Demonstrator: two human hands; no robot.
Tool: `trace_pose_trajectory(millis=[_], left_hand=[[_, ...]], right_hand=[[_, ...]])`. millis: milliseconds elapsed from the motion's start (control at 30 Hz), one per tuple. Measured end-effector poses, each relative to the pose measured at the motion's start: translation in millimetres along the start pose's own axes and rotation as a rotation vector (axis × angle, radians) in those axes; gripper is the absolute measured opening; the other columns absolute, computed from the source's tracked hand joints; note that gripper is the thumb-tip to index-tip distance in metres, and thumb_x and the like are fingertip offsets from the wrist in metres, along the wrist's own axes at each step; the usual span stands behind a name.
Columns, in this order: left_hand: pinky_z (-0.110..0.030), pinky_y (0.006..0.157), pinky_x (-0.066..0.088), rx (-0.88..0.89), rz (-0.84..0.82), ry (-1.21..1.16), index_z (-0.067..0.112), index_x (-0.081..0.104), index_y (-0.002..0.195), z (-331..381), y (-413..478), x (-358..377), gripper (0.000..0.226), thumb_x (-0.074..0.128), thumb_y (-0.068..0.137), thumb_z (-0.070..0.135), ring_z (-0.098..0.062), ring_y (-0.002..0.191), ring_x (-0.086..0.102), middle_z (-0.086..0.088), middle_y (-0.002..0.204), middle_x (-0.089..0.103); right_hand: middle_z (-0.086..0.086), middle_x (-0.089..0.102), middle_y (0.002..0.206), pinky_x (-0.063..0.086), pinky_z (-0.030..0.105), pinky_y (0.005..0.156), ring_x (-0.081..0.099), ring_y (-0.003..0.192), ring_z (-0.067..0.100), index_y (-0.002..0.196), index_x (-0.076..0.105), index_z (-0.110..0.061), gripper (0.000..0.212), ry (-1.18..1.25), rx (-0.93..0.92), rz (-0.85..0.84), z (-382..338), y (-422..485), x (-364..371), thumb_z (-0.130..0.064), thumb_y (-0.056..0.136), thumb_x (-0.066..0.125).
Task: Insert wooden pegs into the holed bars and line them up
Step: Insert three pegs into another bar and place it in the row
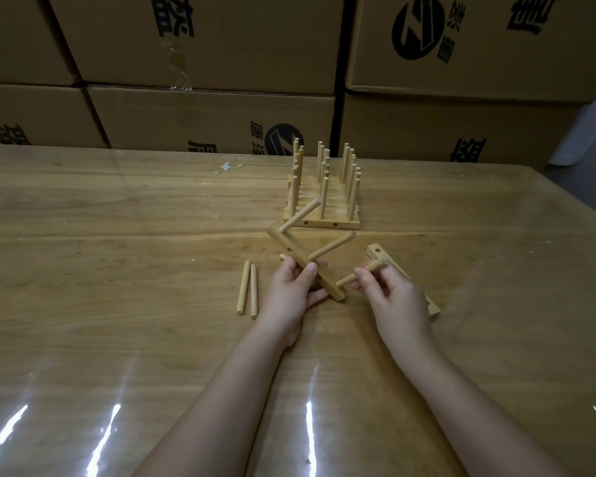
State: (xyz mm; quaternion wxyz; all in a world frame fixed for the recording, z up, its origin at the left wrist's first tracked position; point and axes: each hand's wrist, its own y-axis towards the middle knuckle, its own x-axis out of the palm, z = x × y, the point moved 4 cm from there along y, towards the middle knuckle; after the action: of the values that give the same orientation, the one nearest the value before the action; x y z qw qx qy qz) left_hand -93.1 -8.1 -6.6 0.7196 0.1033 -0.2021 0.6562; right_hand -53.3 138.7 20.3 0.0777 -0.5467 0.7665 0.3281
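Observation:
My left hand (291,290) grips a holed wooden bar (286,247), held tilted above the table, with two pegs (332,247) sticking out of it toward the upper right. My right hand (391,296) pinches a third peg (350,277) whose tip sits at the bar's lower end. Behind them, several finished bars with upright pegs (322,201) stand lined up in a row. Two loose pegs (247,292) lie on the table left of my left hand. Another holed bar (381,251) lies flat under my right hand, partly hidden.
The wooden table (117,270) is covered with a glossy clear sheet. Stacked cardboard boxes (203,63) form a wall along its far edge. A small white scrap (225,166) lies near the back.

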Motion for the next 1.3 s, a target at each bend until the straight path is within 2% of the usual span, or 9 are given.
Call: trace_pose_trajectory(millis=[133,233,367,500,600,767,900,1100,1300], left_hand=[[-0.025,0.068,0.058,-0.015,0.006,0.005,0.004,0.055,0.111,0.6,-0.7,0.0,0.017,0.043,0.1,0.006,-0.031,0.108,0.061,-0.018,0.114,0.061],[-0.024,0.067,0.057,-0.014,0.0,0.009,0.009,0.058,0.106,2.4,-1.9,0.4,0.015,0.044,0.1,0.006,-0.027,0.104,0.063,-0.012,0.111,0.065],[-0.027,0.07,0.058,0.0,-0.009,0.026,0.006,0.058,0.109,3.3,-2.2,0.0,0.016,0.046,0.099,0.008,-0.03,0.103,0.063,-0.014,0.11,0.065],[-0.032,0.079,0.057,-0.047,-0.101,0.006,-0.004,0.055,0.118,4.7,-4.6,0.7,0.028,0.044,0.1,0.014,-0.034,0.105,0.065,-0.025,0.116,0.065],[-0.027,0.073,0.059,-0.069,-0.151,-0.059,-0.006,0.056,0.117,7.2,-6.3,1.0,0.028,0.044,0.1,0.013,-0.027,0.097,0.069,-0.024,0.111,0.067],[-0.022,0.068,0.058,-0.092,-0.18,-0.095,-0.003,0.058,0.116,7.9,-7.8,1.5,0.026,0.044,0.1,0.012,-0.021,0.09,0.071,-0.018,0.102,0.071],[-0.021,0.068,0.058,-0.093,-0.171,-0.076,-0.004,0.059,0.114,8.1,-7.7,1.3,0.025,0.045,0.099,0.012,-0.021,0.09,0.07,-0.019,0.104,0.069],[-0.021,0.069,0.058,-0.115,-0.159,-0.093,-0.009,0.055,0.12,6.3,-7.3,0.7,0.03,0.045,0.099,0.011,-0.023,0.091,0.069,-0.022,0.106,0.067],[-0.023,0.072,0.059,-0.12,-0.179,-0.12,-0.003,0.06,0.108,7.5,-7.4,0.0,0.023,0.045,0.099,0.011,-0.022,0.088,0.071,-0.018,0.098,0.071]], right_hand=[[-0.008,0.068,0.076,0.052,0.027,0.068,0.065,0.076,0.006,0.092,0.066,-0.018,0.02,-0.015,-0.012,0.015,2.3,-1.2,0.9,-0.033,0.088,0.054],[-0.011,0.066,0.076,0.049,0.018,0.067,0.063,0.076,0.003,0.092,0.064,-0.02,0.016,0.0,-0.026,0.04,5.3,-4.5,1.6,-0.032,0.089,0.054],[-0.014,0.064,0.072,0.046,0.012,0.071,0.062,0.077,0.001,0.09,0.063,-0.03,0.013,0.157,-0.001,0.011,4.7,-4.8,1.0,-0.037,0.088,0.053],[-0.013,0.066,0.094,0.043,0.01,0.079,0.059,0.093,-0.002,0.095,0.066,-0.031,0.018,0.282,-0.005,-0.114,-1.7,-1.5,3.3,-0.016,0.09,0.058],[-0.011,0.07,0.098,0.044,0.008,0.078,0.061,0.096,-0.001,0.096,0.067,-0.03,0.022,0.426,0.036,-0.19,-5.5,-1.0,3.7,-0.011,0.089,0.059],[-0.005,0.071,0.105,0.044,0.011,0.084,0.061,0.105,0.004,0.092,0.07,-0.04,0.034,0.545,0.035,-0.219,-9.3,-1.6,4.0,-0.009,0.089,0.057],[-0.004,0.073,0.097,0.045,0.012,0.082,0.063,0.102,0.007,0.092,0.072,-0.031,0.03,0.6,0.093,-0.251,-5.8,-1.2,5.2,-0.006,0.09,0.055],[-0.006,0.073,0.091,0.045,0.011,0.082,0.065,0.097,0.007,0.087,0.072,-0.034,0.032,0.591,0.114,-0.196,-4.4,0.2,5.7,-0.006,0.088,0.057],[-0.004,0.074,0.087,0.045,0.009,0.077,0.067,0.092,0.008,0.085,0.072,-0.03,0.029,0.605,0.117,-0.157,-6.5,0.0,8.2,-0.005,0.087,0.058]])
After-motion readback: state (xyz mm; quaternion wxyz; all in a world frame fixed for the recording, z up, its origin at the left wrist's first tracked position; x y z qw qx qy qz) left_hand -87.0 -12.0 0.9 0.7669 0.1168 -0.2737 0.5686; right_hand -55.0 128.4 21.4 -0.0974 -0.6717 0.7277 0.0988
